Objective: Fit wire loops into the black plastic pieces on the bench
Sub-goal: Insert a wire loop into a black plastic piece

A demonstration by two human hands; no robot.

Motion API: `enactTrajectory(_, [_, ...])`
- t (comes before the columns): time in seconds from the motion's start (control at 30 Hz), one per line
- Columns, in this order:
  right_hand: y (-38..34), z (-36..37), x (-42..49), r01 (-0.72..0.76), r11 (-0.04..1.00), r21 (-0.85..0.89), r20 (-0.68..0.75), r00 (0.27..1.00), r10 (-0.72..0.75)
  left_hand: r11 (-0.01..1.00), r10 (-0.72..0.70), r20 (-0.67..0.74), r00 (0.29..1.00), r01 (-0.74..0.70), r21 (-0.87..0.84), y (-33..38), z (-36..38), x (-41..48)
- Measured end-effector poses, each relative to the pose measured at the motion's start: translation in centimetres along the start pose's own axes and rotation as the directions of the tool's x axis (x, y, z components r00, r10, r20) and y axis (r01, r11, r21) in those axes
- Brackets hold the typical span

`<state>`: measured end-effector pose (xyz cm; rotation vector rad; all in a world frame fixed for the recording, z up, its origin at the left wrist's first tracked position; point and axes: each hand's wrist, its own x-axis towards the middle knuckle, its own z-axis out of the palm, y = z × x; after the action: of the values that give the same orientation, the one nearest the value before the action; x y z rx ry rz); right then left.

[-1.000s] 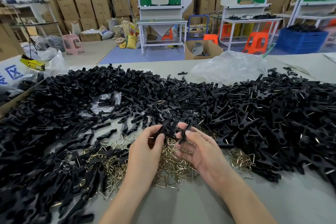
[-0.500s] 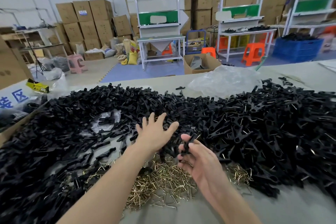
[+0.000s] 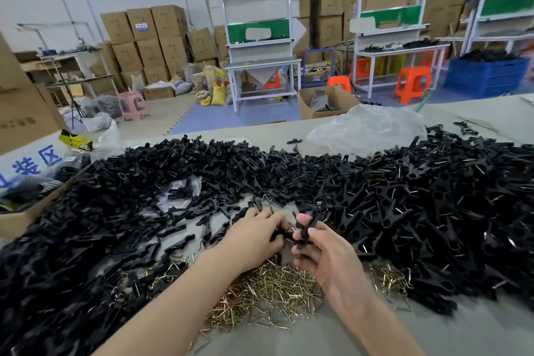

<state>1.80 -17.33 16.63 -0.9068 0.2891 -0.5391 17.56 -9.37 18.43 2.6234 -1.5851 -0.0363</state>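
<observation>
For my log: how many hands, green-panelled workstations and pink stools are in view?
Hands: 2, left hand and right hand
Green-panelled workstations: 3
Pink stools: 1
Total: 6

Black plastic pieces (image 3: 404, 205) lay heaped in a wide tangled band across the bench (image 3: 491, 335), brass-coloured wire loops (image 3: 268, 295) were piled loose at its near edge, and one black piece (image 3: 307, 230) stood pinched in the right hand (image 3: 332, 263).
</observation>
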Motion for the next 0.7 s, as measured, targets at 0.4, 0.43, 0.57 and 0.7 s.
enactTrajectory(0.4, [2.3, 1.5, -1.6, 0.224, 0.708, -0.67, 0.158, 0.975, -0.158, 0.94, -0.256, -0.27, 0.928, 0.174, -0.295, -13.4, -3.8, -8.3])
enactTrajectory(0.43, [2.7, 2.0, -1.8, 0.258, 0.679, -0.687, 0.177, 0.966, -0.188, 0.926, -0.372, -0.351, 0.859, 0.318, -0.203, -16.1, -4.4, -9.4])
enactTrajectory(0.57, [4.4, 5.1, -1.8, 0.382, 0.516, -0.767, 0.271, 0.921, -0.278, 0.569, -0.801, -0.352, 0.485, 0.8, -0.191, -26.0, -5.8, -15.1])
enactTrajectory(0.7, [5.9, 7.4, -1.4, 0.44, 0.372, -0.817, 0.315, 0.882, -0.35, 0.409, -0.912, -0.094, 0.4, 0.861, -0.301, -30.2, -4.7, -17.8])
